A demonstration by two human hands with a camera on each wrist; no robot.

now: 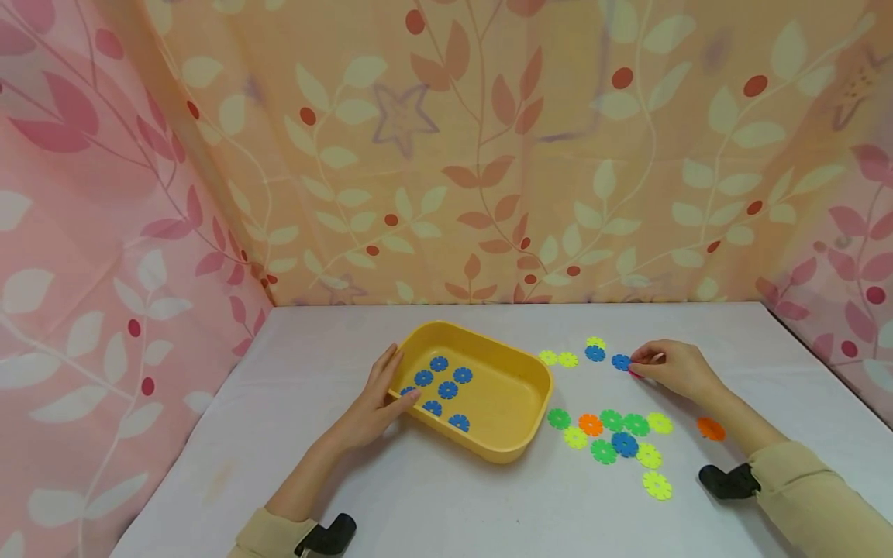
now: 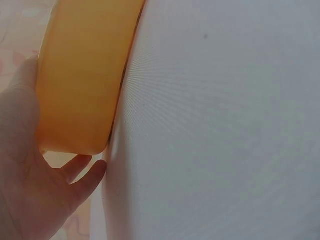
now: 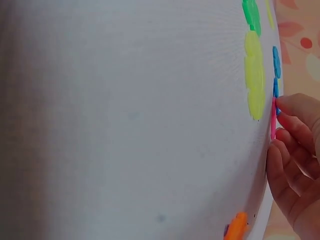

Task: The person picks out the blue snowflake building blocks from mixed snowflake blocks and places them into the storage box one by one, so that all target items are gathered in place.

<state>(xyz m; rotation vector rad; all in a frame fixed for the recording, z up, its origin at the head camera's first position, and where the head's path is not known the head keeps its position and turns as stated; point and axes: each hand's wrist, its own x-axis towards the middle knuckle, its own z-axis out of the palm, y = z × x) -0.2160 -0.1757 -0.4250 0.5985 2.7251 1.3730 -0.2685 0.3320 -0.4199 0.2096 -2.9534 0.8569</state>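
Note:
My left hand [image 1: 373,404] grips the left end of a yellow plastic tray [image 1: 512,387], thumb over the rim and fingers along the outside. The left wrist view shows that hand [image 2: 50,185] against the tray's wall [image 2: 85,75]. Several blue snowflake discs [image 1: 448,390] lie inside the tray. At the back right, my right hand [image 1: 678,370] pinches a blue snowflake disc [image 1: 620,362] at its edge. A pink disc [image 3: 273,120] shows under the fingers of the right hand [image 3: 300,160], mostly hidden in the head view.
Right of the tray lie scattered green discs [image 1: 603,451], yellow discs [image 1: 657,485], an orange disc [image 1: 590,424] and a blue disc [image 1: 624,444]. Another orange disc [image 1: 711,428] is beside the right forearm. Behind the white table [image 1: 488,511] hangs a patterned curtain [image 1: 446,155].

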